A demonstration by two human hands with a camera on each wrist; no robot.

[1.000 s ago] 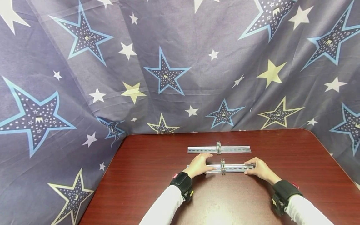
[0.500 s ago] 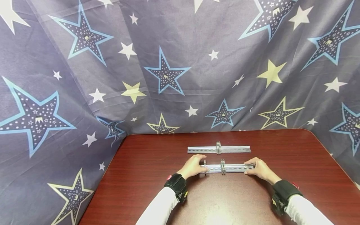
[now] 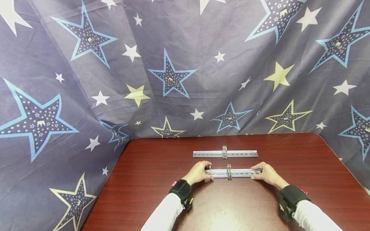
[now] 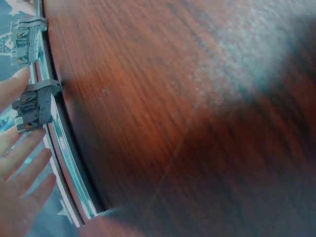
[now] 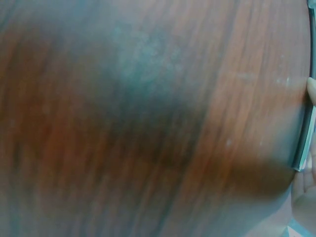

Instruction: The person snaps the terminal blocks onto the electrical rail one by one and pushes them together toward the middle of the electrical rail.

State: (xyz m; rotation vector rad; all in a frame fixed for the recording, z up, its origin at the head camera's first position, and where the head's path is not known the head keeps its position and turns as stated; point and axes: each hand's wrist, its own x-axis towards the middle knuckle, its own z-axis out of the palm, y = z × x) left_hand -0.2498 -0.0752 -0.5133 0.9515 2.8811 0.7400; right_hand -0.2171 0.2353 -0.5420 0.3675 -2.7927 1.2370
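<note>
A slotted metal DIN rail point(image 3: 242, 173) lies across the table before me, with a pair of narrow terminal blocks point(image 3: 229, 171) clipped near its middle. My right hand point(image 3: 268, 175) grips its right end, thumb on the near edge and fingers on the far edge. Toward the left end sits a single grey terminal block point(image 4: 34, 106), and my left hand point(image 3: 198, 172) holds it between thumb and fingers. In the left wrist view, the thumb is at one side of this block and the spread fingers at the other. The right wrist view shows only part of the right hand point(image 5: 303, 197).
Behind the near rail lies a second DIN rail point(image 3: 241, 154), with terminal blocks point(image 3: 224, 152) at its middle. The reddish wooden table point(image 3: 156, 160) reaches back to a star-patterned cloth point(image 3: 185, 109), which also hangs along the left and right sides.
My left hand has slid left along the near rail, uncovering the single terminal block, and its thumb has come down to the rail's near edge. My right hand keeps its place.
</note>
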